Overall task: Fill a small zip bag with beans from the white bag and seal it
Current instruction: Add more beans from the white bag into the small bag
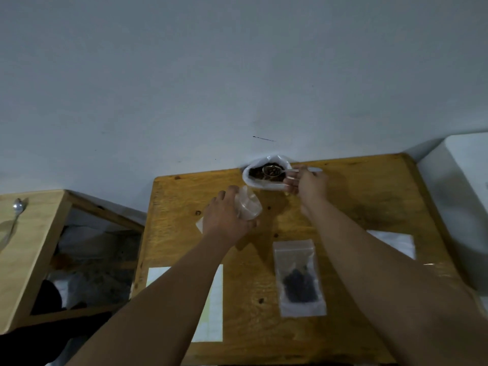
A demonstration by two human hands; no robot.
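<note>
A full zip bag (299, 276) is lying flat on the wooden table (356, 196), near a white paper (215, 299). The left hand (224, 215) is gripping the small zip bag (249, 204), with its open mouth pointing up toward the white bag (249, 178) at the far edge. The right hand (310, 184) is pinching a spoon (273, 170) of beans sideways over the white bag.

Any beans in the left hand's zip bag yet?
No, the zip bag the left hand grips looks clear and empty; the spoon in the right hand holds beans.
</note>
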